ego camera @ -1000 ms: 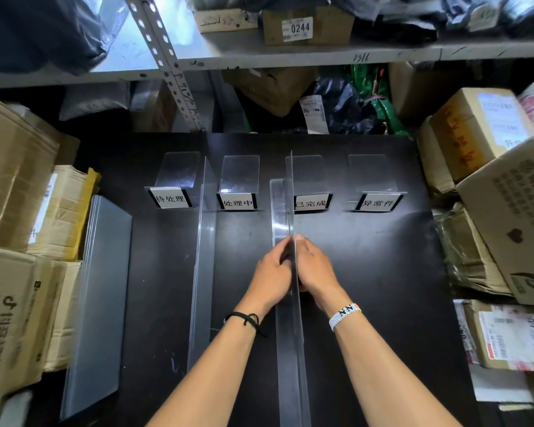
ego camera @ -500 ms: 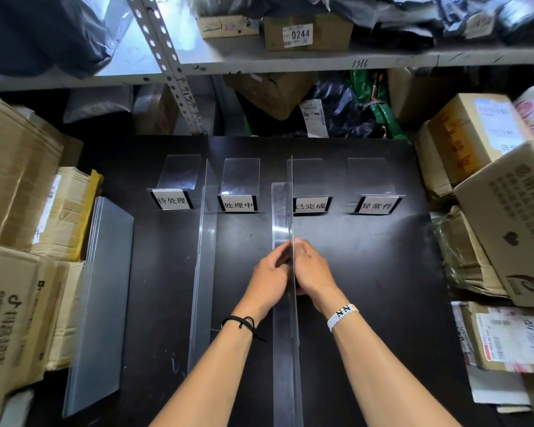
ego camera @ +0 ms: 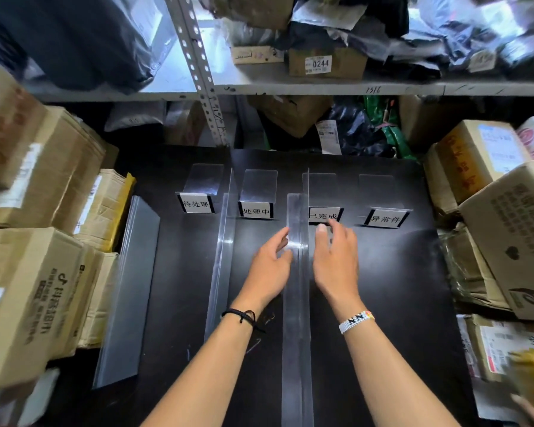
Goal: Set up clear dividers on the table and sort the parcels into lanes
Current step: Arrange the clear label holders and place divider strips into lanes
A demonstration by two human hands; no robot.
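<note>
Left hand point(ego camera: 270, 266) and right hand point(ego camera: 336, 260) open, holding nothing — flanking upright clear divider point(ego camera: 298, 303), left fingertips touching it.

— What's up top?
— A grey metal shelf point(ego camera: 321, 87) with a perforated upright point(ego camera: 198, 69) propping it.
— On the wrists?
— A black cord band point(ego camera: 241, 315) and a beaded bracelet point(ego camera: 355, 321).

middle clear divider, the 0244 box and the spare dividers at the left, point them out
middle clear divider point(ego camera: 297, 303): head view, on its flat base strip between the wrists.
0244 box point(ego camera: 346, 64): head view, on its brown front face.
spare dividers point(ego camera: 127, 288): head view, on the top sheet's face.
</note>
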